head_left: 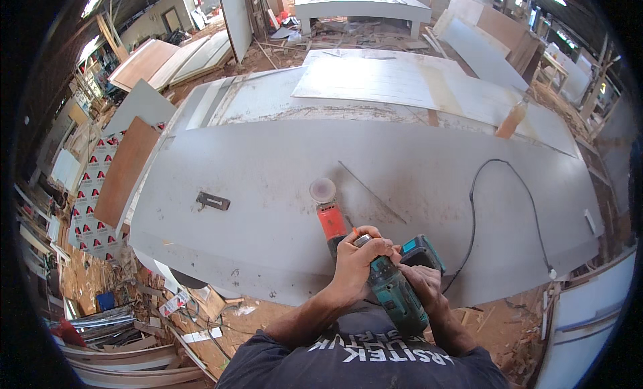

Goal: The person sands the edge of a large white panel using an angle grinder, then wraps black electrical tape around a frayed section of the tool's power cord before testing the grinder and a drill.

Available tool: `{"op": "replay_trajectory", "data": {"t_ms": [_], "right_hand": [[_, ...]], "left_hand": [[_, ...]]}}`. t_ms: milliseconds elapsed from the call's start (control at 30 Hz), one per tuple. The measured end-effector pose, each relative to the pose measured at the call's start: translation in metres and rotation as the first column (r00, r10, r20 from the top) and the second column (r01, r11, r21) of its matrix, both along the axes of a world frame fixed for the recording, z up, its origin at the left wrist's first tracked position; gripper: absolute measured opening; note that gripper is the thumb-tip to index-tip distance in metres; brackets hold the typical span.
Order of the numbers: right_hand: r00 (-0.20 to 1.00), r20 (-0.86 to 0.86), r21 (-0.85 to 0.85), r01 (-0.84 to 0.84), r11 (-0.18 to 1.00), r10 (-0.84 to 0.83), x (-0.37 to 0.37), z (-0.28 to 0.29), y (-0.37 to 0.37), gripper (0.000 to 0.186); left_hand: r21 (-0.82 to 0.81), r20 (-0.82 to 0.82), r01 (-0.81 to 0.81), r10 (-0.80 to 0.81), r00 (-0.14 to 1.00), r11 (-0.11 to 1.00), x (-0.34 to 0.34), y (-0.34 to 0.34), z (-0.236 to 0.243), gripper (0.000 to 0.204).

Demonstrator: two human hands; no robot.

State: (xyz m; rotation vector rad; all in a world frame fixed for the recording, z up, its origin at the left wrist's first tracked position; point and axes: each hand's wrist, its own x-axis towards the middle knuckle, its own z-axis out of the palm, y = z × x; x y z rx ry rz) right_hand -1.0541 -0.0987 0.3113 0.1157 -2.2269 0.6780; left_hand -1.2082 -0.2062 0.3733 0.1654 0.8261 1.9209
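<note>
My left hand (358, 260) is closed around the chuck end of a teal and black cordless drill (396, 296). My right hand (423, 282) wraps the drill's grip, close to its battery (422, 250); some of its fingers are hidden. I hold the drill tilted in front of my chest, above the near edge of a big grey panel (268, 161). Just beyond my left hand, an orange-red power tool (331, 221) with a round pale disc at its head lies on the panel. A thin dark rod (372, 191) rests to its right.
A dark slotted metal piece (213, 201) lies on the panel's left part. A black cable (472, 201) loops across its right side. Farther back stand a bottle with orange-brown contents (511, 120) and a white sheet (375, 81). Boards lean at the left, and scraps litter the floor.
</note>
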Motion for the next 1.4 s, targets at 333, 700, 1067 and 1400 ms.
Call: {"op": "replay_trajectory", "data": {"t_ms": [333,700,1067,1400], "right_hand": [[0.909,0.035,-0.219,0.413,0.884,-0.415,-0.014,-0.036,0.03,0.03],[0.826,0.004,-0.652,0.43,0.625,-0.563,-0.009,-0.125,0.127,0.027],[0.381,0.305,-0.421,0.876,0.235,-0.873,-0.016,-0.11,0.058,0.063],[0.58,0.71,-0.052,0.61,0.791,-0.401,-0.137,-0.098,-0.071,0.079]], "left_hand": [[0.071,-0.113,-0.082,0.09,0.99,0.994,0.001,0.017,-0.031,0.055],[-0.419,-0.267,-0.504,0.428,0.864,0.755,-0.078,-0.09,-0.128,0.032],[-0.704,-0.326,-0.144,-0.137,0.935,0.696,-0.126,-0.026,-0.147,0.059],[-0.659,-0.64,-0.321,-0.283,0.714,0.681,-0.153,0.02,-0.178,0.042]]}}
